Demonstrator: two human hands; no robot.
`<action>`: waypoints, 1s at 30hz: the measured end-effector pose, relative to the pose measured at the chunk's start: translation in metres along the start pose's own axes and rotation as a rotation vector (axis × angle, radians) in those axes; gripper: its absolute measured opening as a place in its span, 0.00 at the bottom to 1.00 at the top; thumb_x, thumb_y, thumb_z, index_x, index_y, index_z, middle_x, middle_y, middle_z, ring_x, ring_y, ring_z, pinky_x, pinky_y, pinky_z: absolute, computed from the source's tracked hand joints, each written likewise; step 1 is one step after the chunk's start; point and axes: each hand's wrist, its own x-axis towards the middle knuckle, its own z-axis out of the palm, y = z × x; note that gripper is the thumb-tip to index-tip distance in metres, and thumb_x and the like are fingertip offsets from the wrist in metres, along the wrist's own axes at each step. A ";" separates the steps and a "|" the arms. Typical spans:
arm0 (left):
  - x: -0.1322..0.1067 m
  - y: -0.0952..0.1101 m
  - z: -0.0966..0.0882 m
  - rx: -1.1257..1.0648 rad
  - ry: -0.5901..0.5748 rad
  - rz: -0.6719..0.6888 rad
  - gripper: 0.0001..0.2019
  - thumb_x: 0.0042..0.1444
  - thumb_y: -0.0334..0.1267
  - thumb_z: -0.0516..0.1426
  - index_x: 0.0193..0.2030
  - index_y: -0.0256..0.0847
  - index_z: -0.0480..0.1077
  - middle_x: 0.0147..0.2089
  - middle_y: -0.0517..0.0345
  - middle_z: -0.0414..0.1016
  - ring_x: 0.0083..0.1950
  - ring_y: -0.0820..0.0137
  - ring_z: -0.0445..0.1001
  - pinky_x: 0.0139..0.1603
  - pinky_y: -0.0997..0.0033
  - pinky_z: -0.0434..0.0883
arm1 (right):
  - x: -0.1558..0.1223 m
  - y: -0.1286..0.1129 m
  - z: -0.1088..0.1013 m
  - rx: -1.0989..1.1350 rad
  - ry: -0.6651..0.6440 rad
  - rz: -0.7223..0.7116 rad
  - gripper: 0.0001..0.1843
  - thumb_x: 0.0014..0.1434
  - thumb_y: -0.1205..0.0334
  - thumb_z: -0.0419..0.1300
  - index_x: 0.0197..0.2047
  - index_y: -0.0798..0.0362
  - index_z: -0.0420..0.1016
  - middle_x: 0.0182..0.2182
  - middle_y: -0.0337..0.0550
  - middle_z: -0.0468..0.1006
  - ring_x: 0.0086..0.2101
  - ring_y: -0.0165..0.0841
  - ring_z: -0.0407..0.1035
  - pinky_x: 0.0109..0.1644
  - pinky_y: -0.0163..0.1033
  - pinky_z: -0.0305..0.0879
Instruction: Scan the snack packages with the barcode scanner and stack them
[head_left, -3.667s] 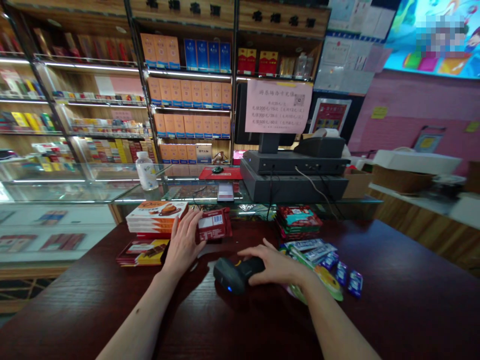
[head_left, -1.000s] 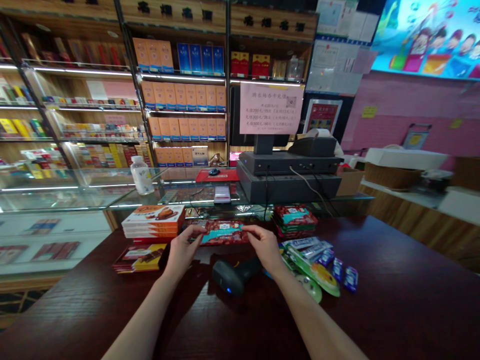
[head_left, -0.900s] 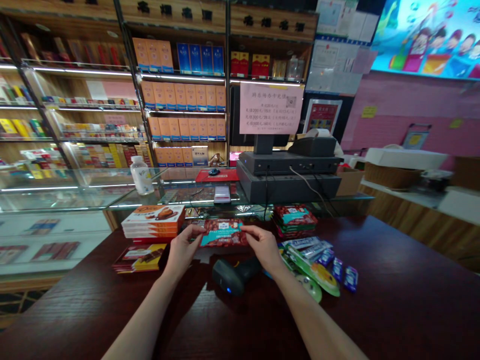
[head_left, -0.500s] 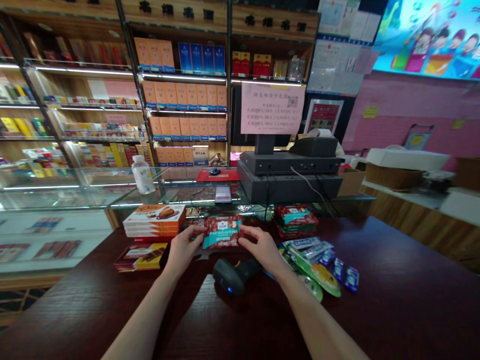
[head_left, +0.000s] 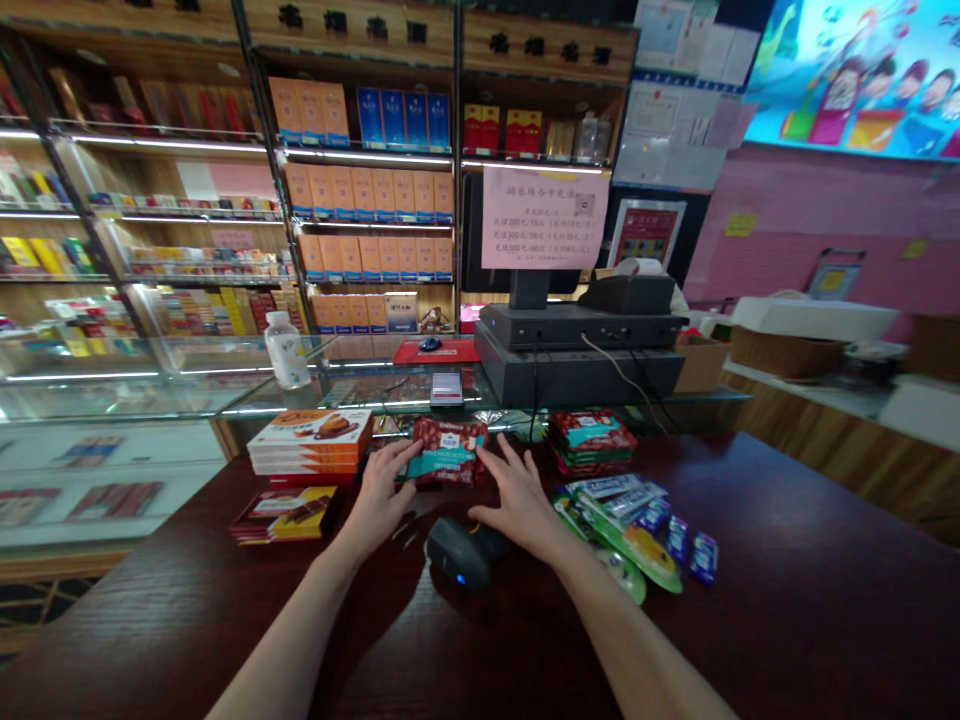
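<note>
A brown and teal hazelnut chocolate bar (head_left: 448, 452) lies at the back of the dark table, between my two hands. My left hand (head_left: 384, 492) is open, its fingertips on the bar's left end. On the other side my right hand (head_left: 519, 497) has its fingers spread, the index fingertip at the bar's right edge. A black barcode scanner (head_left: 459, 555) with a blue light rests just in front, nearest my right thumb. Left of my left hand are stacked white and orange boxes (head_left: 309, 430) and flat chocolate bars (head_left: 283, 513).
To the right sit a stack of similar chocolate packs (head_left: 592, 440), green blister packs (head_left: 637, 545) and small purple packs (head_left: 703, 557). Behind the table, a glass counter holds a bottle (head_left: 286, 350), a phone (head_left: 447, 388) and a register with monitor (head_left: 577, 345).
Both hands have let go of the hazelnut chocolate bar, their pinched fingers spreading apart. The bar has moved slightly back and now rests farther from me.
</note>
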 end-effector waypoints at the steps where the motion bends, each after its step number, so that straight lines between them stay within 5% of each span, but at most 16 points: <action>1: -0.001 0.000 0.000 0.031 -0.007 0.016 0.29 0.55 0.31 0.53 0.65 0.45 0.67 0.61 0.49 0.71 0.62 0.60 0.68 0.66 0.48 0.65 | 0.000 -0.002 0.000 -0.017 -0.007 -0.017 0.49 0.52 0.57 0.69 0.73 0.47 0.53 0.70 0.50 0.59 0.72 0.47 0.36 0.71 0.69 0.28; 7: -0.002 0.004 -0.008 0.266 -0.005 0.058 0.34 0.55 0.35 0.57 0.70 0.48 0.59 0.65 0.48 0.67 0.67 0.53 0.61 0.71 0.35 0.51 | 0.008 -0.009 0.002 -0.095 -0.015 -0.081 0.53 0.52 0.58 0.69 0.75 0.44 0.46 0.70 0.48 0.60 0.73 0.47 0.34 0.70 0.71 0.24; 13: -0.003 -0.012 -0.010 0.287 -0.009 0.061 0.45 0.51 0.39 0.63 0.74 0.49 0.49 0.67 0.47 0.62 0.67 0.53 0.61 0.68 0.45 0.62 | 0.030 -0.012 0.011 -0.083 -0.060 -0.131 0.53 0.51 0.63 0.69 0.74 0.45 0.48 0.69 0.49 0.61 0.73 0.47 0.33 0.70 0.71 0.24; 17: -0.007 -0.024 -0.002 0.325 0.025 0.030 0.48 0.50 0.38 0.63 0.74 0.47 0.44 0.68 0.44 0.57 0.68 0.49 0.59 0.68 0.43 0.62 | 0.048 -0.015 0.015 -0.051 -0.115 -0.127 0.50 0.51 0.62 0.69 0.73 0.45 0.52 0.70 0.50 0.58 0.73 0.46 0.33 0.70 0.69 0.26; 30: -0.014 -0.039 0.019 0.407 0.042 -0.078 0.40 0.51 0.42 0.61 0.70 0.35 0.53 0.63 0.38 0.62 0.64 0.47 0.64 0.65 0.43 0.66 | 0.076 -0.015 0.026 0.018 -0.311 -0.044 0.51 0.49 0.58 0.71 0.72 0.48 0.55 0.69 0.58 0.59 0.73 0.45 0.33 0.70 0.66 0.27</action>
